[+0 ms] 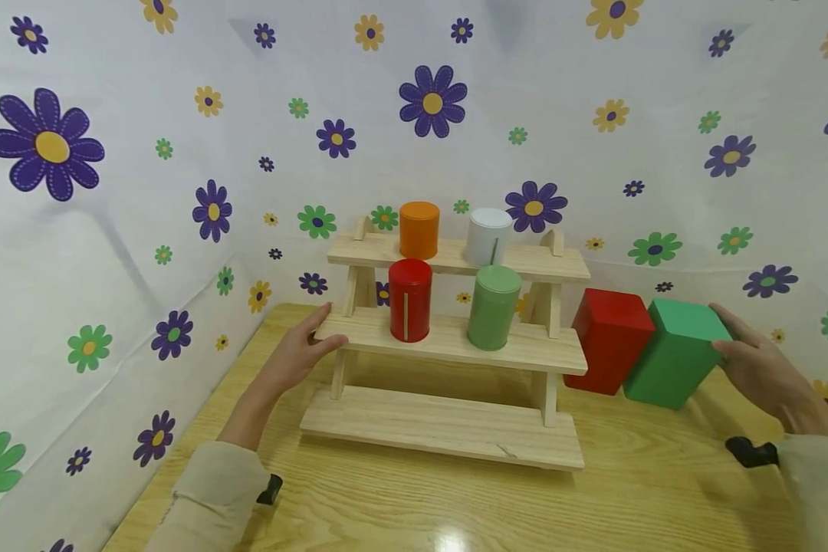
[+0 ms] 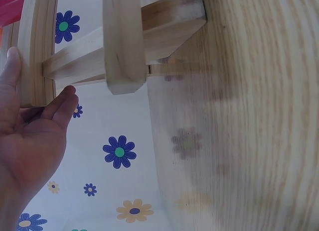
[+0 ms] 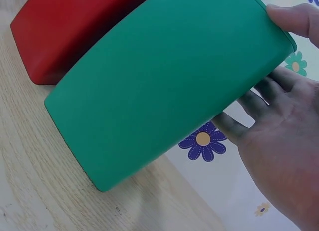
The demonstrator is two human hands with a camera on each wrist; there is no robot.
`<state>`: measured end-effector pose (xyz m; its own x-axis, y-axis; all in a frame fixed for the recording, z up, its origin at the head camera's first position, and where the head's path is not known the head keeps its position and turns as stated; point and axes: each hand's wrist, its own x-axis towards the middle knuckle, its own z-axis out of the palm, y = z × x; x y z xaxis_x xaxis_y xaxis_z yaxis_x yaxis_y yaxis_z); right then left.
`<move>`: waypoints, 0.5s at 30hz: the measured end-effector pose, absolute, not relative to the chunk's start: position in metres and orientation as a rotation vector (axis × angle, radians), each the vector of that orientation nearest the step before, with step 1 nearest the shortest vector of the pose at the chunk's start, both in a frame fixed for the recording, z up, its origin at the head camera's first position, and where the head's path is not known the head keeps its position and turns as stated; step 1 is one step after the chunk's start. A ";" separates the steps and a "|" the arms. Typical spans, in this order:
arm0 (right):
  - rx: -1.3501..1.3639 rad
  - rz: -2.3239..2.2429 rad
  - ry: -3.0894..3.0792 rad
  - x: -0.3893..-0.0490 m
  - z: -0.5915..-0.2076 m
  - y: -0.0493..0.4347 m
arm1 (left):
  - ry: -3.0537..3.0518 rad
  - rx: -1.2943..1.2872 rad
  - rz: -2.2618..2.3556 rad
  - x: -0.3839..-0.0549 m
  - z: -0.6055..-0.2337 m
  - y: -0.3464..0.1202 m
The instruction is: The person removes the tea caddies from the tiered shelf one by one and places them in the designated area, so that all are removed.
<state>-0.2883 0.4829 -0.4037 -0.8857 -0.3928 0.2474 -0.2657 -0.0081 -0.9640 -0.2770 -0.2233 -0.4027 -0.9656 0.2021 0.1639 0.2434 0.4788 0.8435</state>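
Note:
My left hand point(image 1: 295, 359) holds the left end of the middle tier of a three-tier wooden display stand point(image 1: 441, 418). The left wrist view shows its thumb on one side of the plank point(image 2: 37, 57) and its fingers round the other. At the right, my right hand point(image 1: 766, 366) holds a green box point(image 1: 672, 356) near its top, thumb at the top edge and fingers along the right side. A red box point(image 1: 603, 345) stands close against the green one, beside the stand.
A red canister point(image 1: 410, 299) and a light green canister point(image 1: 494, 307) stand on the middle tier. On the top tier are an orange canister point(image 1: 419, 230) and a white canister point(image 1: 488, 234). Flower-patterned sheeting point(image 1: 552, 92) encloses the wooden table point(image 1: 359, 498) at the back and sides.

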 end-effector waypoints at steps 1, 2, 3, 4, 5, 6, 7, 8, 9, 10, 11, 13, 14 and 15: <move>-0.716 -2.052 2.138 -0.288 -0.404 0.482 | -2.663 -0.405 -1.530 -0.277 -0.402 -0.223; -0.718 -2.058 2.134 -0.288 -0.404 0.482 | -2.661 -0.408 -1.527 -0.277 -0.402 -0.223; -0.718 -2.065 2.129 -0.288 -0.404 0.481 | -2.660 -0.409 -1.528 -0.277 -0.402 -0.223; -0.720 -2.075 2.122 -0.288 -0.404 0.480 | -2.660 -0.409 -1.527 -0.277 -0.402 -0.223; -0.721 -2.084 2.116 -0.288 -0.404 0.480 | -2.660 -0.408 -1.527 -0.277 -0.402 -0.223; -0.728 -2.090 2.109 -0.288 -0.404 0.479 | -2.661 -0.405 -1.526 -0.277 -0.401 -0.223; -0.733 -2.095 2.099 -0.288 -0.405 0.479 | -2.662 -0.403 -1.527 -0.277 -0.401 -0.223; -0.717 -2.108 2.093 -0.287 -0.405 0.478 | -2.664 -0.401 -1.526 -0.277 -0.401 -0.223; -0.712 -2.113 2.095 -0.287 -0.405 0.478 | -2.665 -0.400 -1.524 -0.277 -0.401 -0.223; -0.714 -2.121 2.092 -0.286 -0.405 0.477 | -2.667 -0.399 -1.520 -0.277 -0.401 -0.223; -0.703 -2.132 2.100 -0.285 -0.405 0.477 | -2.668 -0.399 -1.518 -0.277 -0.401 -0.223; -0.681 -2.164 2.131 -0.282 -0.404 0.476 | -2.669 -0.400 -1.516 -0.277 -0.401 -0.223; -0.666 -2.196 2.149 -0.280 -0.402 0.475 | -2.669 -0.400 -1.517 -0.277 -0.401 -0.223; -0.671 -2.226 2.163 -0.278 -0.401 0.475 | -2.668 -0.399 -1.522 -0.277 -0.402 -0.223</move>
